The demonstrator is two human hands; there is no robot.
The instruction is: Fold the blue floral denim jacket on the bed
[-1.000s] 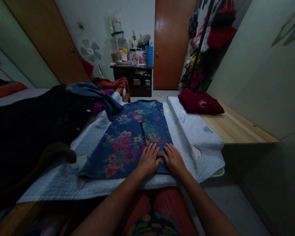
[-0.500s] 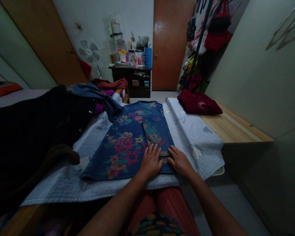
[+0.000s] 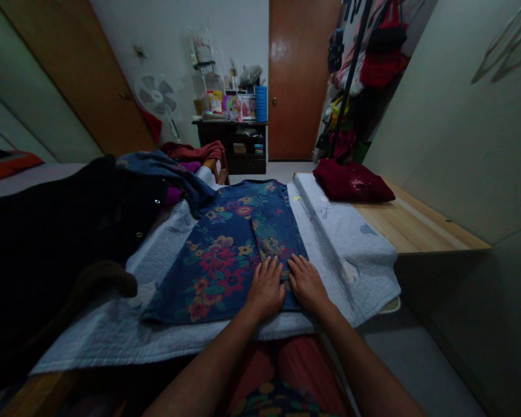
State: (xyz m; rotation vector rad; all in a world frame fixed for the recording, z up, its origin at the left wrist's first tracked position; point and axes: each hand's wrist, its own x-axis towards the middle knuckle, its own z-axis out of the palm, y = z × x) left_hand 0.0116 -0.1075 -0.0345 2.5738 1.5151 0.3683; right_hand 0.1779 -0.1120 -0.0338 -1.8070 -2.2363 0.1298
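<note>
Floral garment (image 3: 219,258) lies under left hand (image 3: 264,289) and right hand (image 3: 307,285), fingers (image 3: 266,267) outstretched against it, gripping nothing.

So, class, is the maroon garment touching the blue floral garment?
Apart: the head view shows pale quilted cloth separating the maroon garment from the blue floral garment.

Pale quilted cover (image 3: 330,231), floral garment (image 3: 228,252) spread flat, dark clothing (image 3: 69,226) alongside

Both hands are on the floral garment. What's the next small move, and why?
Perhaps lift the left hand and reach for the left sleeve of the floral garment: it seems to trail over dark clothing, while the right sleeve apparently already lies folded inward, flat.
</note>
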